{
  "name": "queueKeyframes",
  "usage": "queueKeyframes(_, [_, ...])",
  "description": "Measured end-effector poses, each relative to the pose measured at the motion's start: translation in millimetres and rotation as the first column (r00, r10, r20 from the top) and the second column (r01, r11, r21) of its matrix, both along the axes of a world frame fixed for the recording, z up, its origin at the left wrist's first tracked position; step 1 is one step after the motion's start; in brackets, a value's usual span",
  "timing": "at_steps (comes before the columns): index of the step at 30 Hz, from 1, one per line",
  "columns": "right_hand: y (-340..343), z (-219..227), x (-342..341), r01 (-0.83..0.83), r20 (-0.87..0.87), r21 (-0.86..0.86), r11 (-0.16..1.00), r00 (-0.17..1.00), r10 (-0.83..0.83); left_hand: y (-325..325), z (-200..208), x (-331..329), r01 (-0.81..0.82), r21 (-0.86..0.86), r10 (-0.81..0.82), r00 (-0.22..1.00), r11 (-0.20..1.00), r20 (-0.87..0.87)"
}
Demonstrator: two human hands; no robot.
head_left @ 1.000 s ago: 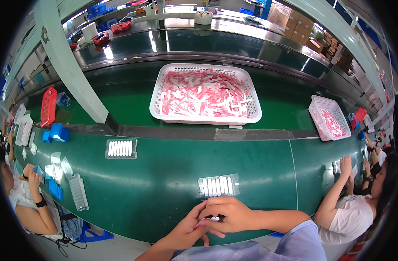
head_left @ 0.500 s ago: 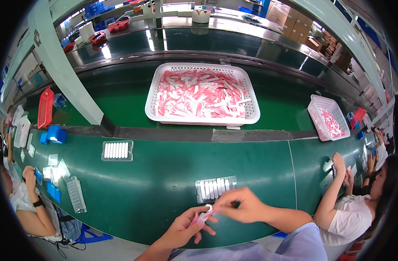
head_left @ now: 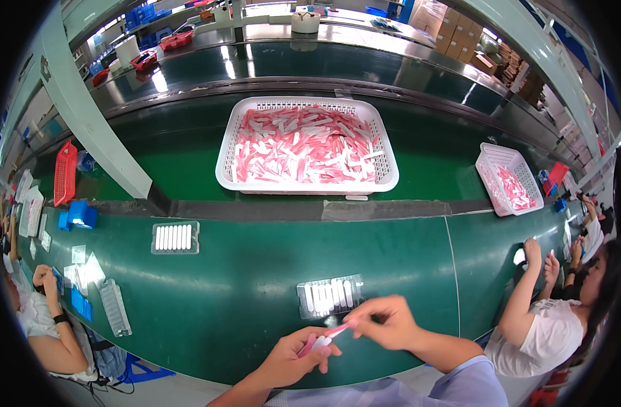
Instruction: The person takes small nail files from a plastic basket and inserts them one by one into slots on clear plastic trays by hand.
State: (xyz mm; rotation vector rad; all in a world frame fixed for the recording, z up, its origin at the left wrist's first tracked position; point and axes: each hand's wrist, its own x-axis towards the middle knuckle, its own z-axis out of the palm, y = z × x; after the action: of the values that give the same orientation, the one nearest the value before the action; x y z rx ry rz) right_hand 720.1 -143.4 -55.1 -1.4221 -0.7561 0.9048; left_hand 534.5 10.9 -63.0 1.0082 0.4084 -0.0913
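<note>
Your left hand [head_left: 293, 357] grasps slim pink-and-white strips [head_left: 321, 343]; your right hand [head_left: 385, 323] pinches 1 pink end [head_left: 339, 330]. A clear rectangular tray [head_left: 356, 289] lies just to their far side.

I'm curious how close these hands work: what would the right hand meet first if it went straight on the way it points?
Beyond the slim pink strip it pinches, the right hand would probably meet the small white and pink pieces in the left hand, though depth is unclear.

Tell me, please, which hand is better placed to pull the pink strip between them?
Likely the right hand: it pinches one end of the pink strip, while the left hand is occupied with other pink and white pieces.
</note>
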Motion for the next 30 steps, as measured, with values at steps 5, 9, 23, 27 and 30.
queueKeyframes(5, [1,3,-2,-0.187,0.276,0.081,0.979,0.948,0.158,-6,-6,-1,0.114,0.104,-0.118,0.993,0.988,0.030])
queueKeyframes(9, [-4,-6,10,0.307,-0.093,0.155,0.939,0.951,-0.296,-4,-5,-5,0.047,0.011,-0.047,0.998,0.999,0.031])
queueKeyframes(23, [-4,6,26,0.127,0.195,0.157,0.979,0.968,-0.157,-1,-4,-13,0.115,0.019,-0.116,0.993,0.993,0.022])
queueKeyframes(27, [-5,10,30,0.116,0.283,0.142,0.983,0.947,-0.152,0,-5,-15,0.125,0.018,-0.125,0.992,0.992,0.005])
queueKeyframes(30, [-4,9,34,0.142,0.351,0.097,0.985,0.921,-0.168,1,-7,-16,0.122,0.036,-0.123,0.992,0.992,0.019])
